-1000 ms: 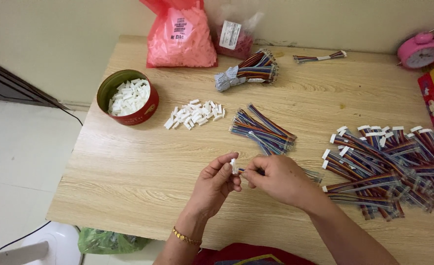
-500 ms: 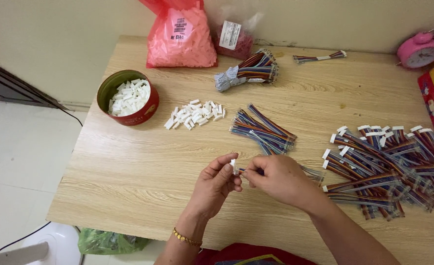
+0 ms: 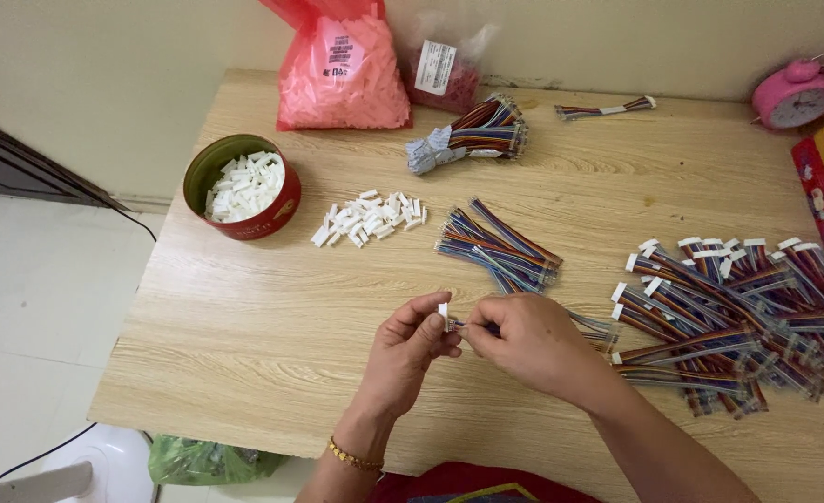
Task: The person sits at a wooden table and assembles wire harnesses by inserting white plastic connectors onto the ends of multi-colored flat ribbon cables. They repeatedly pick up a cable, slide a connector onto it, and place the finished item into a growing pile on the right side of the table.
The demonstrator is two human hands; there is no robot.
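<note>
Hands at the near edge of the table (image 3: 244, 373), meeting over bare wood. We see the left hand (image 3: 410, 349) pinching a small white connector housing (image 3: 443, 310) upright between thumb and forefinger, closed on it. The right hand (image 3: 524, 343) is closed on the end of a multicoloured ribbon cable (image 3: 591, 328), whose tail runs off to the right toward the heap; its tip sits just beside the housing, touching or nearly so, and we cannot tell which. We judge the step in hand to be the seating of the cable's terminals into the housing; the next move calls for square alignment and a straight, firm push, without bending the fine wires.

To the right lies a heap of finished cables with white ends (image 3: 729, 317). Beyond the hands rests a loose bundle of bare cables (image 3: 498, 247), and left of it a scatter of white housings (image 3: 370, 217). Farther left stands a red tin of housings (image 3: 242, 186). At the far edge we note a tied cable bundle (image 3: 472, 135), a pink bag (image 3: 342, 70) and a pink alarm clock (image 3: 796, 93).
</note>
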